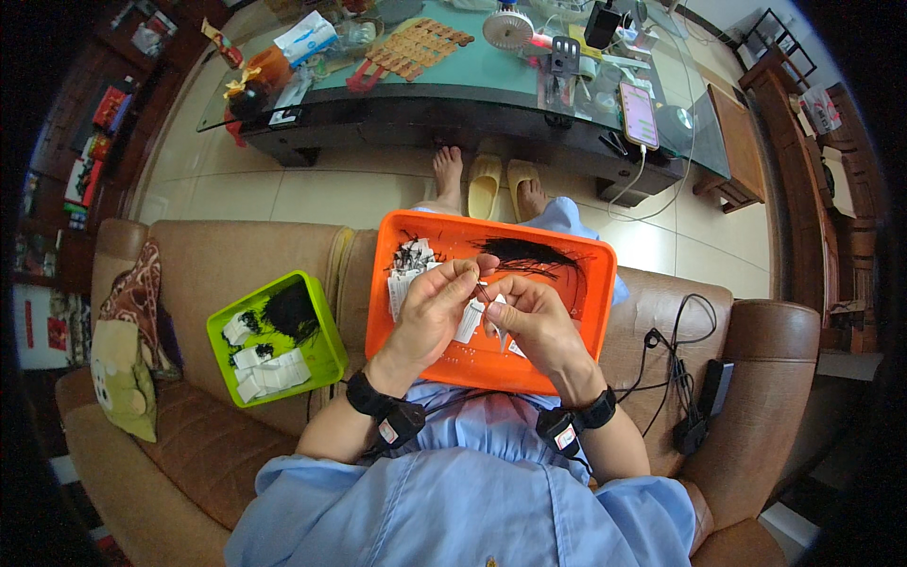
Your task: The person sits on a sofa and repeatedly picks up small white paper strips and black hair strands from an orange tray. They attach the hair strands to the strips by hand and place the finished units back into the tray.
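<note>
An orange plastic tray rests across my lap, with both hands above it. A thin dark string runs between my fingertips. My left hand pinches the string's upper end between thumb and finger. In my right hand are the lower part of the string and a white paper tag, partly hidden by the fingers. Another white tag lies on the tray between my hands. A bundle of black strings lies along the tray's far side. White tags with black strings are piled at its left.
On the sofa to my left, a green tray holds white tag stacks and black strings. Black cables lie on my right. Ahead, a glass-topped table bears a phone and a small fan.
</note>
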`<state>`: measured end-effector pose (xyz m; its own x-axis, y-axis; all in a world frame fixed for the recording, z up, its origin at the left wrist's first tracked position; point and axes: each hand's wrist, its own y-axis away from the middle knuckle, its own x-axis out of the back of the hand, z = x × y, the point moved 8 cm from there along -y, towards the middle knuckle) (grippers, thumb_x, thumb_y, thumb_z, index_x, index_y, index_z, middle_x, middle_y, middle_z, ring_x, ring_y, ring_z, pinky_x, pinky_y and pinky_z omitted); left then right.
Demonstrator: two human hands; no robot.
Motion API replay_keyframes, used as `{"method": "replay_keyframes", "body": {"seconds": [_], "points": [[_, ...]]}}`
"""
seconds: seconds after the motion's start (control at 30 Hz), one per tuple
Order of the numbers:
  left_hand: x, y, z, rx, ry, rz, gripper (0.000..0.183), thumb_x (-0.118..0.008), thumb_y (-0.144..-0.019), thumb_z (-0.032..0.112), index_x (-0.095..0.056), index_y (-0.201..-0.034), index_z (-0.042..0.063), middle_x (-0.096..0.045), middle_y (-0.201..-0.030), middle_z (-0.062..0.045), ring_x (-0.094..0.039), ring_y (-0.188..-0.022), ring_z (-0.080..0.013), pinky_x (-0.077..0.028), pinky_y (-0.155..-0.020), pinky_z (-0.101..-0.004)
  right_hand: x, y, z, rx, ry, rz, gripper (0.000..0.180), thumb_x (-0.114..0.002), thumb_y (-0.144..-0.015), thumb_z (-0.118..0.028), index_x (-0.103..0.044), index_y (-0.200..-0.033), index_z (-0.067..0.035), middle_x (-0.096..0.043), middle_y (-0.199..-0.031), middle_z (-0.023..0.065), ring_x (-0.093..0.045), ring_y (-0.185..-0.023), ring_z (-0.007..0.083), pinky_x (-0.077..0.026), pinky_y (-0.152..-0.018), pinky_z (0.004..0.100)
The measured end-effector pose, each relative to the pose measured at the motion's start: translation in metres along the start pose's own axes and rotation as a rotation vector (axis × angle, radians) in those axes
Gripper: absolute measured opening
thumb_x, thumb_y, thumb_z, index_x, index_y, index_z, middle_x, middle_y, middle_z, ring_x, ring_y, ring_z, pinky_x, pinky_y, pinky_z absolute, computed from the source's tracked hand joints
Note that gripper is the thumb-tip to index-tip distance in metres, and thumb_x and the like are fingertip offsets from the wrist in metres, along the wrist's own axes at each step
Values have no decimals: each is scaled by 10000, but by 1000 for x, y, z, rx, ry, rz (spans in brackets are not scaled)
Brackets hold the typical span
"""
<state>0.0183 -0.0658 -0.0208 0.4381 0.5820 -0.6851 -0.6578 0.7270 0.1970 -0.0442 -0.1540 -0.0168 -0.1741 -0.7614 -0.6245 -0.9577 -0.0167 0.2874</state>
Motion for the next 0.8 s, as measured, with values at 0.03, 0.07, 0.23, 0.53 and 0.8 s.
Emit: {"method": "replay_keyframes", "body": {"seconds": [0.03, 0.07, 0.23, 0.53, 0.8], "points": [[1, 0, 0, -7, -2, 5, 185, -524, -962, 145, -600, -1048, 0, -578, -1220, -104, -568, -1039, -160, -452, -942, -332, 1, 0, 3, -27, -16, -7, 148, -665, -883, -119, -606, -981, -26, -638, -820, 21, -603, -733, 93, -475, -668, 217], [1, -1, 1, -9, 5, 1, 181, -531, -959, 142, -601, -1049, 1, -576, -1225, -104, -565, -1050, -165, -447, -949, -335, 2, -1, 3, -22, -34, 9, 131, -663, -883, -116, -613, -967, -29, -641, -823, 17, -602, -734, 87, -473, -667, 212], [-4, -3, 25, -161, -339, 9, 223, -599, -893, 90, -605, -1103, 15, -571, -1228, -119, -544, -1116, -217, -430, -976, -357, 8, 0, -4, 31, -9, 79, 51, -650, -883, -89, -638, -893, -41, -654, -837, -1, -597, -734, 63, -463, -663, 194], [-58, 18, 79, -931, -1569, -279, 225, -702, -697, 35, -689, -921, 52, -638, -959, -111, -609, -915, -262, -458, -774, -371, 8, 5, -10, 3, 68, 98, 75, -664, -878, -106, -648, -873, -33, -657, -786, 11, -595, -644, 65, -470, -562, 204], [-44, 7, 75, -750, -1306, -248, 106, -671, -723, -7, -650, -823, 20, -624, -795, -95, -622, -753, -257, -455, -679, -363, 12, 9, -7, -21, -44, 87, 72, -677, -860, -77, -679, -907, -22, -683, -849, 42, -636, -719, 92, -518, -646, 229]]}}
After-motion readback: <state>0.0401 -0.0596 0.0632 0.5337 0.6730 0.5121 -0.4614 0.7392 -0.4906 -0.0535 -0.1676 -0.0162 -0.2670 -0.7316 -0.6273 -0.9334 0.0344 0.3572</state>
